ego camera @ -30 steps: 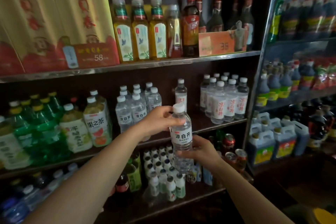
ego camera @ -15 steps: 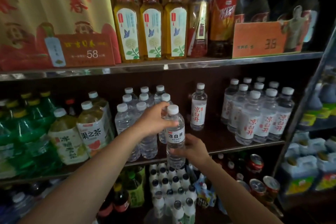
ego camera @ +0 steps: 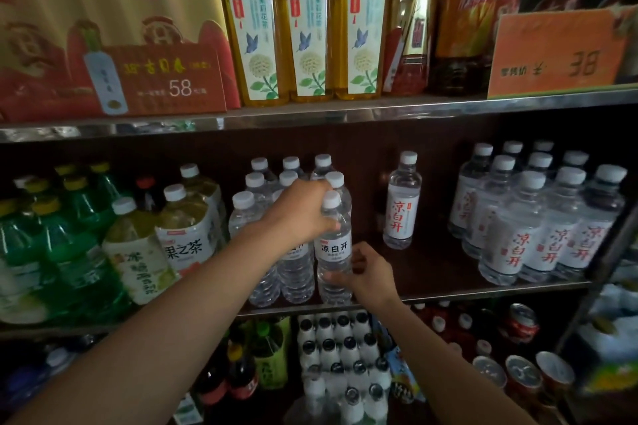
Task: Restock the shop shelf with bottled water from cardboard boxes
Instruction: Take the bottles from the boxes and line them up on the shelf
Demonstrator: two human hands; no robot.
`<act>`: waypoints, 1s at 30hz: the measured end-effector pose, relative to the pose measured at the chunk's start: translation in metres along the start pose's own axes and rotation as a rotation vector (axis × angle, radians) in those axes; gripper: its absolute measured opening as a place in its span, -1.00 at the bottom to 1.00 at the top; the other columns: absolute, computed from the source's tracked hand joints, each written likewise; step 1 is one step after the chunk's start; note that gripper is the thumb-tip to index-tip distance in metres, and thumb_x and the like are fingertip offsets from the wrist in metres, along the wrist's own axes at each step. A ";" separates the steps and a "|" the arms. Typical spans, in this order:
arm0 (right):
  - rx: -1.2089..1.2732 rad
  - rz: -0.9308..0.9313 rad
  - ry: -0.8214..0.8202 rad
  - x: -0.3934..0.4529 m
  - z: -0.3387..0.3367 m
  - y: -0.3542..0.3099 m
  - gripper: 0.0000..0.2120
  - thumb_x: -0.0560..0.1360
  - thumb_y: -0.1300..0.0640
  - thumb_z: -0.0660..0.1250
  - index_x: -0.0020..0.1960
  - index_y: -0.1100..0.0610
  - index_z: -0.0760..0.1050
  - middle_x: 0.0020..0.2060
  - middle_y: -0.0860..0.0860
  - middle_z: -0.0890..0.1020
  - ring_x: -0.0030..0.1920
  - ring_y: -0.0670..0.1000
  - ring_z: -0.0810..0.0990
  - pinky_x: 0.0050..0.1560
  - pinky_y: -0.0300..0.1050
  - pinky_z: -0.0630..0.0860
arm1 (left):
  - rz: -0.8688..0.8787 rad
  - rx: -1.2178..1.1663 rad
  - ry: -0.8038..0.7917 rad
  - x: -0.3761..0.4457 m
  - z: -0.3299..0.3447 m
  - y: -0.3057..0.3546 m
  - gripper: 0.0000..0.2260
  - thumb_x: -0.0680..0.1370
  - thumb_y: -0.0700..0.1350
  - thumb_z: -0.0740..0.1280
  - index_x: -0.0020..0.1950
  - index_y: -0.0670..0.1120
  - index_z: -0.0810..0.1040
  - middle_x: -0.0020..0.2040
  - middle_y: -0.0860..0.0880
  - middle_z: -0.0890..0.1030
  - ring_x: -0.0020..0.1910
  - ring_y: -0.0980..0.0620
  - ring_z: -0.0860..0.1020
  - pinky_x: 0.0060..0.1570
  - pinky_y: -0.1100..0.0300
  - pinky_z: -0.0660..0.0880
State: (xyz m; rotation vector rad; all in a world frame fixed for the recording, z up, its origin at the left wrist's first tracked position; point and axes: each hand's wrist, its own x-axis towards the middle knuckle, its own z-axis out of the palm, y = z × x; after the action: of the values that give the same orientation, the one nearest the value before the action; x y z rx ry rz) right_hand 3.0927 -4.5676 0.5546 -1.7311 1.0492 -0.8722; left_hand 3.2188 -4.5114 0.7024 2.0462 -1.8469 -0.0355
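Observation:
A clear water bottle (ego camera: 334, 248) with a white cap and a white label stands at the front edge of the middle shelf (ego camera: 483, 288), at the right end of a cluster of like water bottles (ego camera: 266, 210). My left hand (ego camera: 300, 214) grips its neck and shoulder from the left. My right hand (ego camera: 366, 272) holds its lower body from the right. One single water bottle (ego camera: 402, 200) with red lettering stands apart to the right, and a larger group of the same bottles (ego camera: 538, 217) fills the shelf's right end.
Green and yellow tea bottles (ego camera: 131, 238) crowd the shelf's left part. The upper shelf (ego camera: 345, 114) carries yellow drink bottles, boxes and an orange price card (ego camera: 556, 52). Small white-capped bottles (ego camera: 341, 355) and cans (ego camera: 521, 324) sit on the shelf below.
Both hands have carried the bottle forward and set it down on the middle shelf beside the cluster. The camera has come closer to the shelf.

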 end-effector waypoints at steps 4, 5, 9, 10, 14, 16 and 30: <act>0.008 0.005 0.029 0.003 0.002 0.000 -0.60 0.25 0.07 0.62 -0.02 0.05 0.50 -0.10 -0.07 0.64 -0.07 -0.10 0.59 -0.22 -0.39 0.45 | 0.001 -0.014 0.028 0.001 0.002 0.002 -0.65 0.42 -0.05 0.48 0.16 -0.06 0.52 -0.02 -0.07 0.59 -0.09 -0.02 0.57 -0.17 0.13 0.46; 0.013 0.006 0.029 0.004 0.002 0.000 -0.59 0.26 0.07 0.62 0.00 0.05 0.51 -0.09 -0.08 0.64 -0.06 -0.10 0.59 -0.22 -0.40 0.45 | 0.004 -0.019 0.036 0.001 0.003 0.001 -0.66 0.42 -0.06 0.48 0.14 -0.08 0.52 -0.01 -0.08 0.59 -0.07 -0.03 0.56 -0.18 0.14 0.43; 0.010 0.008 0.025 0.005 0.003 0.000 -0.54 0.28 0.06 0.60 0.09 0.07 0.50 -0.05 -0.09 0.62 -0.05 -0.15 0.56 -0.26 -0.45 0.41 | 0.006 -0.019 0.060 0.001 0.005 -0.002 -0.66 0.41 -0.06 0.49 0.12 -0.11 0.54 0.07 -0.09 0.57 0.03 -0.05 0.55 -0.12 0.17 0.39; 0.011 0.008 0.029 0.005 0.003 0.000 -0.52 0.28 0.05 0.60 0.11 0.08 0.49 -0.04 -0.08 0.61 -0.03 -0.13 0.56 -0.25 -0.45 0.40 | 0.011 -0.013 0.071 0.001 0.006 -0.002 -0.63 0.41 -0.06 0.49 0.17 -0.10 0.54 0.11 -0.09 0.55 0.07 -0.06 0.54 -0.08 0.16 0.41; -0.009 0.008 0.019 0.003 0.002 0.004 -0.42 0.25 0.06 0.62 0.18 0.10 0.45 -0.05 -0.10 0.58 -0.05 -0.17 0.54 -0.21 -0.42 0.42 | 0.049 0.057 0.135 -0.004 0.010 0.004 -0.50 0.46 -0.10 0.45 0.36 -0.12 0.43 0.32 -0.08 0.43 0.26 -0.06 0.44 0.13 0.18 0.37; -0.027 0.013 0.029 0.000 0.000 0.007 -0.32 0.22 0.03 0.64 0.23 0.11 0.42 0.00 -0.10 0.56 0.02 -0.12 0.55 -0.10 -0.35 0.47 | 0.066 0.070 0.151 -0.006 0.011 0.005 -0.51 0.47 -0.12 0.43 0.38 -0.14 0.42 0.35 -0.08 0.41 0.29 -0.04 0.42 0.17 0.21 0.35; 0.117 0.110 -0.036 -0.001 -0.017 -0.003 0.10 0.18 0.03 0.65 0.53 0.07 0.07 0.43 0.09 0.30 0.40 0.05 0.31 0.36 -0.02 0.36 | 0.038 0.048 0.108 -0.013 0.017 -0.004 -0.25 0.43 -0.09 0.47 0.53 -0.05 0.17 0.45 -0.03 0.27 0.31 -0.01 0.41 0.22 0.20 0.37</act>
State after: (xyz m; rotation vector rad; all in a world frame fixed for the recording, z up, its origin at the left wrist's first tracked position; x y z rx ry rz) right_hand 3.0778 -4.5719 0.5633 -1.5721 1.0386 -0.8140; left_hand 3.2159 -4.5029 0.6825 2.0026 -1.8363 0.1280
